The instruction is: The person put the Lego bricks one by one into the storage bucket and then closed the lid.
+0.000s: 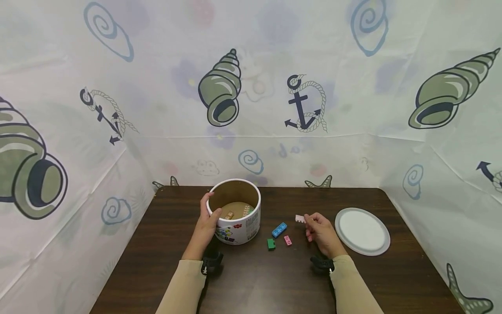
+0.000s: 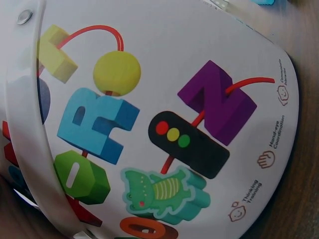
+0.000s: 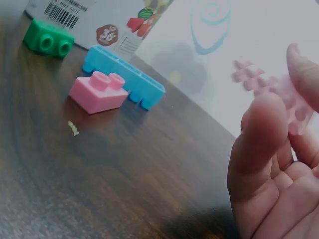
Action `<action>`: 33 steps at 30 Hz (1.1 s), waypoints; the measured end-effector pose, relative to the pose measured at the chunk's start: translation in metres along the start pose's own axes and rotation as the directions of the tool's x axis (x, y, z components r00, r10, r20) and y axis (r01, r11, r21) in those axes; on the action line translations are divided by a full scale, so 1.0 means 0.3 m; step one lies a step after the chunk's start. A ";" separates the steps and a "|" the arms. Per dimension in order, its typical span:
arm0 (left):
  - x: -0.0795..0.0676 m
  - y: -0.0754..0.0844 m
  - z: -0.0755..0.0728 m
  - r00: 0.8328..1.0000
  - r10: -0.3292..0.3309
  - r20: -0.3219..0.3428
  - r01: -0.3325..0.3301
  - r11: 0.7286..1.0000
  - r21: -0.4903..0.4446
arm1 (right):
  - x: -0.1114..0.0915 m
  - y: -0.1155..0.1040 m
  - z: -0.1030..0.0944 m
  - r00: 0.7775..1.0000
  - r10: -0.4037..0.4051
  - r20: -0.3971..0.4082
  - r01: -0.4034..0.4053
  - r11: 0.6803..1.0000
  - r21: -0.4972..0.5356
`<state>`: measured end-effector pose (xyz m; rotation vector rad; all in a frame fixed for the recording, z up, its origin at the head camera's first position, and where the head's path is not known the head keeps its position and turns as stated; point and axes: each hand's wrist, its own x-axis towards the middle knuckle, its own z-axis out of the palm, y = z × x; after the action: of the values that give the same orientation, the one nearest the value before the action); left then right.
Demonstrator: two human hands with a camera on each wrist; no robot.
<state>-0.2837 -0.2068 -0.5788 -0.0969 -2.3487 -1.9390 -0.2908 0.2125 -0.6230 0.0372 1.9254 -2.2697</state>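
A pale pink brick (image 1: 300, 218) is pinched by the right hand (image 1: 323, 234), between the blue brick (image 1: 279, 230) and the white lid (image 1: 362, 231), while the tub (image 1: 252, 224) is gripped at its rim by the left hand (image 1: 205, 224). For good control, the pale pink brick is probably best held lightly by one end and the tub steadied. The wood-grained tabletop (image 1: 274, 279) is backed and flanked by pale cloth (image 1: 345, 159) printed with seaside motifs.

An upright, open-topped white cylindrical tub with colourful printing (image 1: 251, 226) stands far left of centre, its rim gripped by the left hand (image 1: 205, 226); to its right, a pale pink studded plastic brick (image 1: 300, 219) is raised, pinched by the right hand (image 1: 322, 234).
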 end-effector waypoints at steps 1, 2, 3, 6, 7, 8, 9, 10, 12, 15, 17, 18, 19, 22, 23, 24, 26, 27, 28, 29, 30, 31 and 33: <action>0.000 0.000 0.000 1.000 0.000 -0.001 0.000 1.000 0.001 | 0.000 0.000 -0.003 1.000 -0.003 -0.002 0.003 1.000 0.018; 0.001 0.000 0.000 1.000 0.001 -0.002 -0.001 1.000 0.001 | 0.000 0.000 -0.006 1.000 -0.006 0.000 0.006 1.000 0.030; 0.000 0.000 0.000 1.000 0.002 -0.003 -0.002 1.000 0.003 | 0.000 0.000 -0.007 1.000 -0.003 0.003 0.003 0.999 0.038; 0.000 -0.001 -0.001 1.000 0.007 -0.008 -0.007 1.000 0.000 | 0.000 0.000 -0.011 1.000 -0.004 0.024 0.003 0.999 0.034; 0.000 -0.002 -0.001 1.000 0.009 -0.007 -0.010 1.000 -0.003 | 0.000 0.001 -0.012 1.000 -0.001 0.030 0.000 0.999 0.039; -0.001 -0.003 0.000 1.000 0.010 -0.006 -0.010 1.000 -0.004 | 0.001 0.001 -0.014 0.999 0.001 0.034 -0.002 0.999 0.049; -0.001 -0.004 0.000 1.000 0.011 -0.006 -0.011 1.000 -0.005 | 0.001 0.002 -0.016 0.999 0.004 0.037 -0.007 0.998 0.068; 0.000 -0.005 0.000 1.000 0.010 -0.007 -0.010 1.000 -0.007 | 0.002 0.003 -0.018 0.999 0.006 0.040 -0.010 0.995 0.096; 0.000 -0.005 0.001 1.000 0.010 -0.005 -0.010 1.000 -0.006 | 0.005 0.006 -0.023 0.999 0.006 0.035 -0.011 0.987 0.159; 0.000 -0.004 0.001 1.000 0.010 -0.004 -0.010 1.000 0.000 | 0.007 0.008 -0.030 0.999 0.010 0.037 -0.019 0.972 0.236; 0.001 -0.003 0.001 1.000 0.011 -0.004 -0.011 1.000 0.003 | 0.007 0.008 -0.031 0.999 0.005 0.035 -0.013 0.972 0.234; 0.002 -0.003 0.000 1.000 0.011 -0.004 -0.011 1.000 0.004 | 0.008 0.008 -0.031 0.999 0.005 0.036 -0.012 0.975 0.224; 0.003 -0.003 -0.002 1.000 0.010 -0.005 -0.010 1.000 0.006 | 0.009 0.007 -0.028 0.999 0.004 0.039 -0.012 0.978 0.210; 0.003 -0.001 -0.007 1.000 0.011 -0.010 -0.010 1.000 0.007 | 0.014 0.005 -0.020 0.999 -0.008 0.033 0.003 0.989 0.148; 0.003 0.001 -0.008 1.000 0.010 -0.010 -0.010 1.000 0.007 | 0.015 0.004 -0.017 1.000 -0.008 0.030 0.004 0.991 0.133; 0.003 0.002 -0.009 1.000 0.010 -0.009 -0.009 1.000 0.007 | 0.016 0.003 -0.015 1.000 -0.004 0.030 0.001 0.993 0.122; 0.003 0.003 -0.008 1.000 0.009 -0.007 -0.008 1.000 0.006 | 0.017 0.001 -0.013 1.000 0.002 0.020 -0.004 0.995 0.103; 0.002 0.003 -0.008 1.000 0.008 -0.005 -0.008 1.000 0.005 | 0.016 0.001 -0.011 1.000 0.009 0.010 -0.010 0.995 0.100; 0.002 0.003 -0.007 1.000 0.006 -0.002 -0.006 1.000 0.005 | 0.015 0.000 -0.010 1.000 0.016 0.005 -0.017 0.996 0.093; 0.002 0.002 -0.005 1.000 0.005 -0.002 -0.005 1.000 0.004 | 0.014 -0.002 -0.008 1.000 0.020 0.001 -0.020 0.997 0.079; 0.002 0.002 -0.004 1.000 0.003 -0.002 -0.003 1.000 0.004 | 0.012 -0.004 -0.005 1.000 0.022 -0.008 -0.021 0.997 0.072; 0.003 0.001 -0.003 1.000 0.004 -0.002 -0.004 1.000 0.000 | 0.010 -0.007 0.000 1.000 0.023 -0.022 -0.021 0.997 0.071; 0.005 0.000 -0.001 1.000 0.006 -0.002 -0.006 1.000 -0.003 | 0.007 -0.018 0.014 0.999 0.016 -0.051 -0.013 0.997 0.073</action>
<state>-0.2851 -0.2072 -0.5784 -0.1025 -2.3418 -1.9389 -0.2931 0.2090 -0.6173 0.1190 1.8594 -2.3511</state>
